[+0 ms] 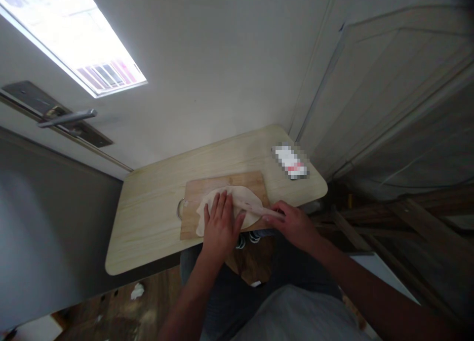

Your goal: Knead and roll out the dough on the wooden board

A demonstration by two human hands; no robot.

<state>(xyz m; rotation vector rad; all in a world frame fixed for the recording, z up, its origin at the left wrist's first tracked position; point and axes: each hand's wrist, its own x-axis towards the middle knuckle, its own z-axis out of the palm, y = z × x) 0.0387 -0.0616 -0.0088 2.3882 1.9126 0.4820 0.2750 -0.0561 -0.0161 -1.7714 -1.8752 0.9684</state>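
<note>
A thin, flattened sheet of dough (244, 192) with an uneven left edge is spread over a wooden cutting board (190, 222), which has a metal ring handle at its left end. My left hand (221, 225) rests flat on the dough, fingers stretched out and thumb apart. Across the right part of the dough lies a slim wooden rolling pin (257, 209). Its right end is in my right hand (292, 222), fingers wrapped round it. Behind my left hand, the pin's far end and part of the dough are hard to make out.
The board sits at the front edge of a pale wooden table (148, 217). A pixelated white rectangular object (291, 162) lies at the table's right end. Behind stands a white door with a metal handle (70, 117). Crumpled white paper (137, 291) is on the floor.
</note>
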